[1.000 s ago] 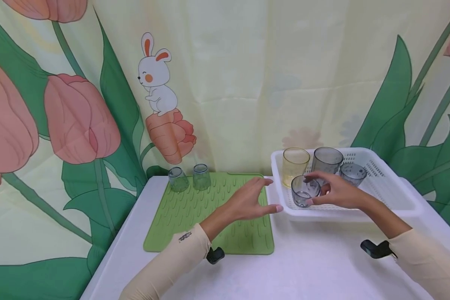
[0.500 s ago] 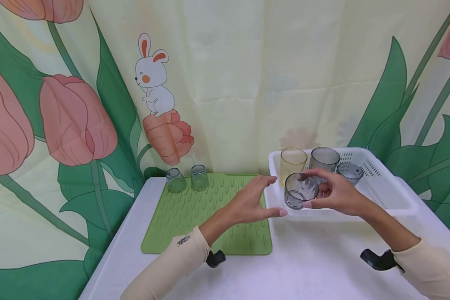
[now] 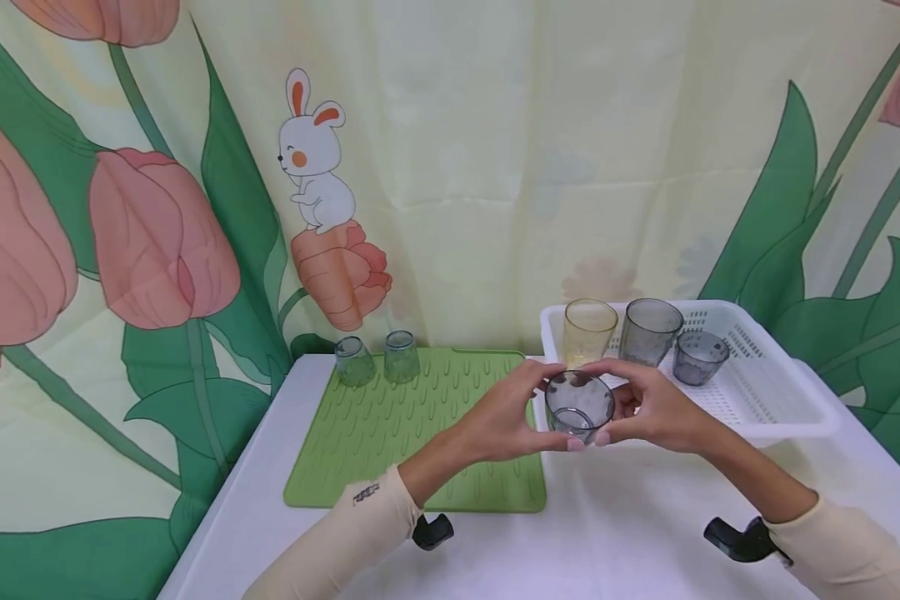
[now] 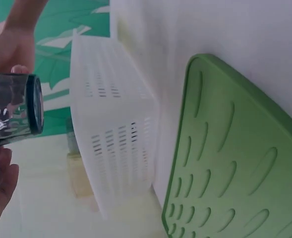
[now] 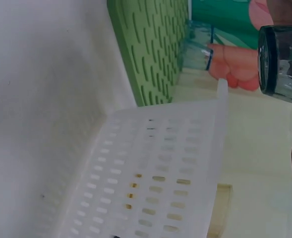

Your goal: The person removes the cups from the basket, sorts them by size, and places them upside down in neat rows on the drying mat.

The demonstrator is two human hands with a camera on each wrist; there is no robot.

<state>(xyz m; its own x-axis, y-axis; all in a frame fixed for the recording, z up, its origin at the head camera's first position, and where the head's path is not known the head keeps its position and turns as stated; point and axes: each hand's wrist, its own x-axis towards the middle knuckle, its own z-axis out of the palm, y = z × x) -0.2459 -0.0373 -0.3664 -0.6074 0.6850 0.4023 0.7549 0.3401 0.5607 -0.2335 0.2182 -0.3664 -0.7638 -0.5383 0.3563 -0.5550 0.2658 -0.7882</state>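
Observation:
A small grey-tinted glass (image 3: 579, 408) is held in the air at the basket's front left corner, its mouth tilted toward the head camera. My left hand (image 3: 498, 418) pinches its left side, thumb low and fingers near the rim. On the opposite side my right hand (image 3: 663, 410) grips it between thumb and fingers. The left wrist view has the glass (image 4: 12, 109) lying sideways at the left edge, between both hands. In the right wrist view only part of the glass (image 5: 287, 64) shows at the right edge.
The white perforated basket (image 3: 783, 375) holds a yellow glass (image 3: 590, 329), a tall grey glass (image 3: 649, 333) and a short grey glass (image 3: 700, 358). On the green drying mat (image 3: 420, 433), two bluish glasses (image 3: 355, 362) stand upside down at the back left. A printed curtain (image 3: 457, 167) hangs behind.
The right hand has lifted the glass out of the basket and carried it leftward to the left hand. The left hand's thumb and fingers have come onto the glass.

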